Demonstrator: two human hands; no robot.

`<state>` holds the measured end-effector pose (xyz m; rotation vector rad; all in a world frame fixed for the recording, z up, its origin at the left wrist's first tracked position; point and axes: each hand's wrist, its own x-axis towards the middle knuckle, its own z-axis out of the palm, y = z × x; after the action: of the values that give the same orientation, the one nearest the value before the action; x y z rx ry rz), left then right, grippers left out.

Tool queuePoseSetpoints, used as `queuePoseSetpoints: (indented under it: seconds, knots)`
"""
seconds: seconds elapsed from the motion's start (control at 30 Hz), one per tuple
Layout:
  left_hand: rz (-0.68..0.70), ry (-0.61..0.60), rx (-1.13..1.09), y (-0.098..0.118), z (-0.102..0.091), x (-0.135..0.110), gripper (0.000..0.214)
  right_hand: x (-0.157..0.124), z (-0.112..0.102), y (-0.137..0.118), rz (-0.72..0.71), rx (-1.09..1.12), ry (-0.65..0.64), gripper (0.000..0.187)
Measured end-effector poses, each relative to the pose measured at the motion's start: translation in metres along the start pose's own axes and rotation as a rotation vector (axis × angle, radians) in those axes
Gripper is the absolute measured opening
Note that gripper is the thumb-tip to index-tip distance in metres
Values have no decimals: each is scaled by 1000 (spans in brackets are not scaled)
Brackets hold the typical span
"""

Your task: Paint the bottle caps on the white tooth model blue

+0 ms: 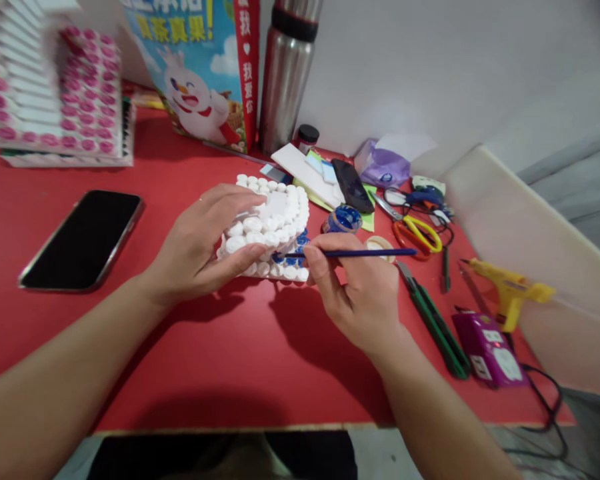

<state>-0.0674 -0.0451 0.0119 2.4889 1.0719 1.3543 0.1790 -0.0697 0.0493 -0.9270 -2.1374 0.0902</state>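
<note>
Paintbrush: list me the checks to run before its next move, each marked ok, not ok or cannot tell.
1. Grip on the paintbrush: ok, pinched in the fingers of the right hand.
2. White rosette piece steadied: ok, the left hand holds it from the side.
3. Blue paint jar open: ok, blue shows inside.
4. Enough paint on the bristles: cannot tell, too small to judge.
5. Green utility knife made safe: not ok, its blade sticks out toward the right hand.
6. Yellow glue gun cool: cannot tell, heat does not show.
</note>
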Motion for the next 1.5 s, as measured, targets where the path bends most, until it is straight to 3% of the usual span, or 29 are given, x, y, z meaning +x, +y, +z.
queuePoseSetpoints:
  seconds: [0.27, 0.4, 0.57, 0.77, 0.93, 1.33, 1.5]
  knots:
    - [-12, -28, 27, 1, -1, 1, 43, 0, 0, -2, 8, 7, -14, 11]
    - [10, 1, 8, 0, -1, 1, 44, -1, -4, -4, 147, 58, 61, 11]
    - [4, -8, 4, -1, -1, 0, 45, -5, 2, 1, 353, 227, 272, 16]
    - [-31, -10, 12, 0, -1, 0, 45, -6, 14, 6, 431, 346, 296, 23]
    - [10, 3, -19, -1, -1, 1, 45, -7, 17, 9, 417, 315, 258, 19]
    - [6, -13, -31, 0, -2, 1, 45, -5, 11, 7, 214, 115, 131, 17]
    - [-3, -24, -15, 0, -2, 1, 43, -3, 8, 4, 197, 70, 158, 17]
